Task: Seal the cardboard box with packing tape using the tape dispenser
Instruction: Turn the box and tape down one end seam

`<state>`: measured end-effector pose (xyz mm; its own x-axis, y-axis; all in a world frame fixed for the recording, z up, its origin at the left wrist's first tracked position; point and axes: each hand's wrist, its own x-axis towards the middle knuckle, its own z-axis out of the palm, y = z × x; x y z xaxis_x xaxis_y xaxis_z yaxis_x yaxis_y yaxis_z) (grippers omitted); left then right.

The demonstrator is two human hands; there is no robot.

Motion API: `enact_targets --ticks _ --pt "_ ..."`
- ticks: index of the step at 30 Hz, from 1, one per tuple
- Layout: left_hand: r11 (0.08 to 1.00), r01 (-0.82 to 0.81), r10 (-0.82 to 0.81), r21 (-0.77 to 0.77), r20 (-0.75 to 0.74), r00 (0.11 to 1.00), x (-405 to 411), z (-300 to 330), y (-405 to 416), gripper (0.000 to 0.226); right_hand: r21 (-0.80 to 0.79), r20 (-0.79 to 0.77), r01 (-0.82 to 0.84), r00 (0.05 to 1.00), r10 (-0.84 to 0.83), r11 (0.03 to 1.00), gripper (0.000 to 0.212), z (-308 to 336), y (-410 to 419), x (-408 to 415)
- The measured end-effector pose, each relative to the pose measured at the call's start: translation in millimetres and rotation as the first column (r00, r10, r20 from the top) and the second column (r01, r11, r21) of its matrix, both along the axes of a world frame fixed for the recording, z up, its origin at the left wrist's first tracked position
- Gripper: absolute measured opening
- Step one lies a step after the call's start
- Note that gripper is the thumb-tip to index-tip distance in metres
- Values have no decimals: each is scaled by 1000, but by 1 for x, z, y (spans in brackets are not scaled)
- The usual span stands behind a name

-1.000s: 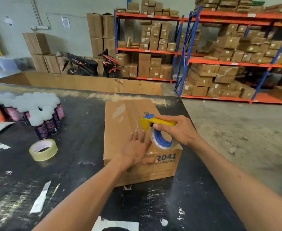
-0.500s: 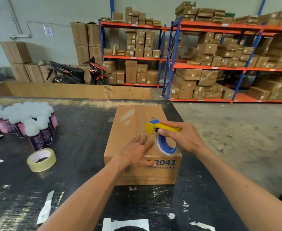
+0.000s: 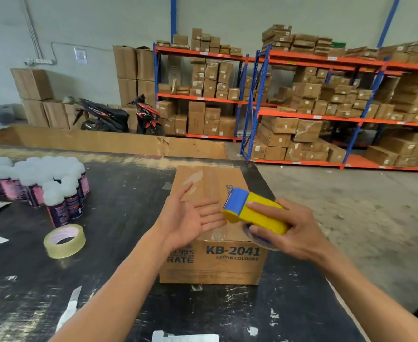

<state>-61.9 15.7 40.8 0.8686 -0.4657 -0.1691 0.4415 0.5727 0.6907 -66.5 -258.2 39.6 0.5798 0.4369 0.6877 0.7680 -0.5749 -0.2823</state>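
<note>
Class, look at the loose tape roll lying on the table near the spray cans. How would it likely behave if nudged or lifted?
The tape roll lies flat on the table, so a nudge would probably slide it, not roll it. Set on edge, its round shape would likely roll. Its hollow core suggests it is light.

Even indoor light, soft shadows, slight motion blur, wide-angle edge bending

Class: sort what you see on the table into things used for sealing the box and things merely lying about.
In use:
cardboard box
tape dispenser, held in right hand
left hand, open

Lying about:
loose tape roll
spray cans
paper scraps
</note>
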Motion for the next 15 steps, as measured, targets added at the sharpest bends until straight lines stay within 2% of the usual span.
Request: enact_targets --ticks 2,4,7,10,13,15 --pt "996 -19 17 86 29 999 -9 7 -2 74 -139 -41 -3 999 -3 990 48 -7 4 -1" --pt "985 -85 84 150 13 996 -14 7 -2 64 -101 -37 -36 999 32 994 48 -10 9 -3" --pt "965 -220 227 143 -38 973 -20 2 -1 43 -13 57 -87 995 87 996 48 -9 21 -7" --pt "952 -251 264 174 -56 963 -21 2 0 26 41 63 -114 992 112 993 48 -10 30 -9" --pt "908 -305 330 286 -43 943 -19 3 1 23 40 9 -127 992 127 991 49 -11 34 -9" --pt "835 -375 400 403 25 916 -18 2 1 27 -9 -57 -140 989 139 990 50 -11 38 -8"
